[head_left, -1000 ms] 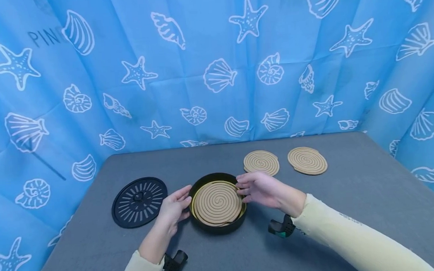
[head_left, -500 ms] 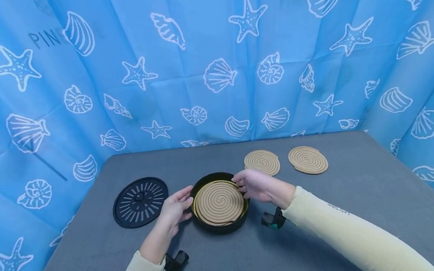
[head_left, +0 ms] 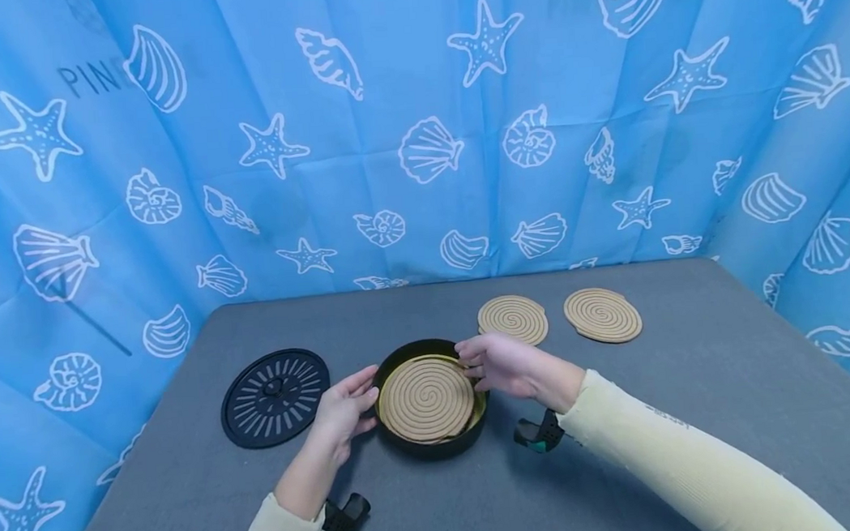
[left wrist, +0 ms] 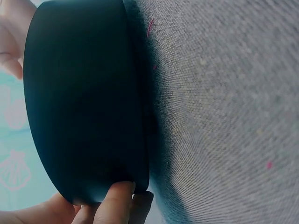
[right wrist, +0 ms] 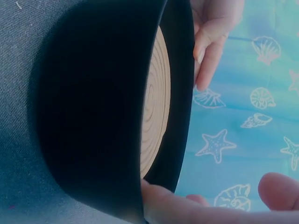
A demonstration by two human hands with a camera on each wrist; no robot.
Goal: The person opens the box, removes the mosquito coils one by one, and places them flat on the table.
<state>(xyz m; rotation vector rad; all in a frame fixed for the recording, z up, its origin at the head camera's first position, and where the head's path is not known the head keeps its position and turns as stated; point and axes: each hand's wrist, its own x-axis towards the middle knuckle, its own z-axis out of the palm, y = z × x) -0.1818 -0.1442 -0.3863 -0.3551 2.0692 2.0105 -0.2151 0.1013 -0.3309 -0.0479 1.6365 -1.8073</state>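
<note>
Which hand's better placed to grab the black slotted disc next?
Probably the left hand: the black slotted disc lies right beside it, while the right hand is across on the round black tin's opposite side.

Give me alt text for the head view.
The left hand and right hand touch a round black tin holding a beige spiral disc. A slotted black lid lies to the left, two more discs farther back right, on a grey table.
</note>
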